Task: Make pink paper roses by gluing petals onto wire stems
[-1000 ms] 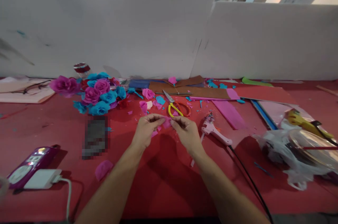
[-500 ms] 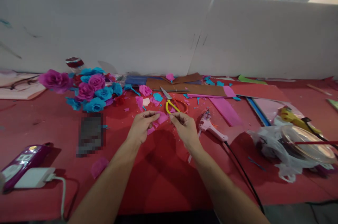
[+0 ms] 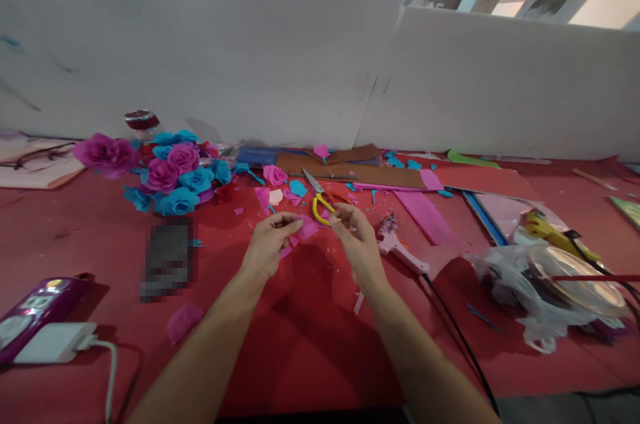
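My left hand (image 3: pixel 270 244) is closed in a pinch on a magenta paper petal (image 3: pixel 309 227), which sticks out to the right of the fingertips. My right hand (image 3: pixel 357 241) is drawn into a loose pinch a short way to the right of the petal; what its fingers hold, if anything, I cannot make out. Just beyond the right fingertips lie scissors (image 3: pixel 320 205) with yellow and orange handles, partly covered by that hand. Around them are scattered paper scraps, a pink paper rose (image 3: pixel 275 175) and a blue paper piece (image 3: pixel 298 188).
A glue gun (image 3: pixel 400 251) lies right of my right hand, its cord trailing to the front edge. Paper flowers (image 3: pixel 180 177) bunch at back left. Paper strips (image 3: pixel 395 176) lie along the white board (image 3: pixel 225 57). A plastic bag (image 3: pixel 520 291) sits right; a power strip (image 3: pixel 43 311) left.
My right hand has moved right, away from the petal, and its fingertips now stand apart from it. My left hand keeps hold of the petal. The whole view has shifted slightly.
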`<state>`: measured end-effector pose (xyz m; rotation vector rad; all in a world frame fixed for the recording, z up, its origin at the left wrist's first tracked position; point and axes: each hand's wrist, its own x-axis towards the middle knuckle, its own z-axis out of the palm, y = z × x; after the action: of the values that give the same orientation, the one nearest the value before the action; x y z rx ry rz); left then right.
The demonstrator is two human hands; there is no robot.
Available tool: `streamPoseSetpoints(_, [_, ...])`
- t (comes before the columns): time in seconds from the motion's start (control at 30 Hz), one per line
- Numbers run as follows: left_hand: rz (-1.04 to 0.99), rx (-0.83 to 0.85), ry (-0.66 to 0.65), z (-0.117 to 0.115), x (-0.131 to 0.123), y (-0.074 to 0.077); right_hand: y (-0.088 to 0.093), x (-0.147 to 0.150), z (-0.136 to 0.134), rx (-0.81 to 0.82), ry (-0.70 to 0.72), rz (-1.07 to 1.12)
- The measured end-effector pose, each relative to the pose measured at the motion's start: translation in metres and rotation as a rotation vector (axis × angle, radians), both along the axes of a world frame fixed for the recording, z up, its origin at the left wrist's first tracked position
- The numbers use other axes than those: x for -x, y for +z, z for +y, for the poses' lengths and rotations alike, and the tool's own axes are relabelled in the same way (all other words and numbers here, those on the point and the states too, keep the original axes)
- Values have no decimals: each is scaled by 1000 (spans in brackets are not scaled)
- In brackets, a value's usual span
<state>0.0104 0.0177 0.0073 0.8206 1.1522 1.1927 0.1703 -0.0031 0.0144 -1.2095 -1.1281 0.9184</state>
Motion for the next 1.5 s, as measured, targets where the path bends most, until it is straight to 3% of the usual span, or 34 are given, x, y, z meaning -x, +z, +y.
streamPoseSetpoints(0.13, [14,-8,-73,-5,-5,0,-10,6,-1,93,184,-56])
streamPoseSetpoints(0.27, [66,-29,-125,-7,-8,3,-18,9,1,70,159,-85])
streamPoseSetpoints(0.43, [93,4,-126,-4,-6,0,-8,-3,-1,-6,108,-252])
streamPoseSetpoints(0.53, [152,65,-138,-2,-3,-3,-1,-39,-10,0,0,-552])
streamPoseSetpoints(0.67, [255,110,-145,0,-1,-7,-6,-91,-33,141,-231,-1230])
streamPoseSetpoints(0.8, [327,123,-190,2,1,-11,-19,-110,-48,315,-192,-1465])
streamPoseSetpoints(1.03, [541,72,-194,7,0,-23,-22,-121,-39,197,-150,-1395])
streamPoseSetpoints(1.13, [589,73,-210,9,0,-27,-15,-121,-48,135,-114,-1208])
streamPoseSetpoints(1.3, [743,61,-268,10,1,-29,-5,-88,-72,262,258,-693])
streamPoseSetpoints(1.37, [804,53,-292,11,1,-28,-4,-71,-77,259,346,-676])
streamPoseSetpoints(1.5, [885,47,-336,12,0,-26,-5,-49,-76,186,370,-775])
